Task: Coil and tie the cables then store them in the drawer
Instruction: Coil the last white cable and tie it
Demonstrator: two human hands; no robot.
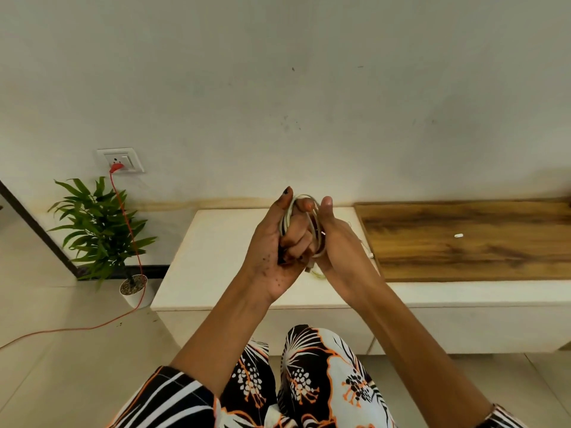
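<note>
A white cable [315,231] is wound into a small coil, held up in front of me above the low white cabinet [216,273]. My left hand [272,251] grips the coil from the left, with its fingers curled through the loops. Pressed against it from the right, my right hand [336,242] holds the coil with the thumb raised. A loose end of the cable hangs below the hands. No drawer front shows as open.
A wooden top [463,239] covers the cabinet's right part, with a small white piece [459,235] lying on it. A potted plant [102,230] stands on the floor at left. An orange cord [129,230] runs from a wall socket [121,160] across the floor.
</note>
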